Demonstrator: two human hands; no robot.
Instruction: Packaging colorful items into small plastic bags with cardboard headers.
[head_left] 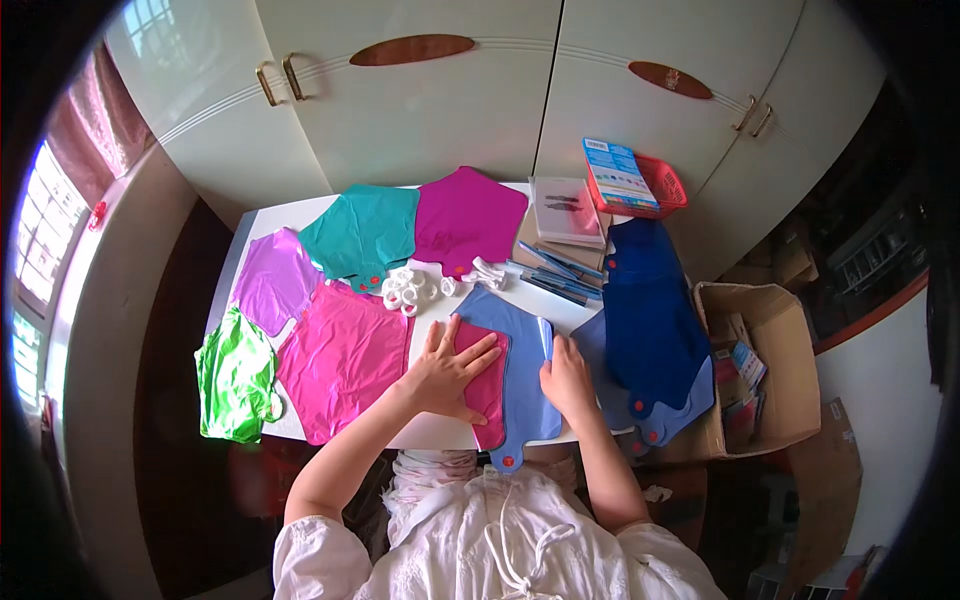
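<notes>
A flat dusty-blue foil balloon [530,380] lies in front of me, its tab with a red dot hanging over the table's near edge. A narrow magenta foil piece [484,385] lies along its left side. My left hand [447,372] rests palm down with fingers spread across that magenta piece and the bare tabletop. The right edge of the blue balloon is lifted and folded at the top, and my right hand [568,382] has its fingers closed on it there.
Flat foil pieces in pink [345,360], green [237,380], lilac [275,280], teal [365,232], magenta [470,220] and dark blue [650,320] surround the hands. White ribbon rolls [408,290], blue sticks [560,272], a clear box [567,212], a red basket [665,185] and a carton [765,300] stand near.
</notes>
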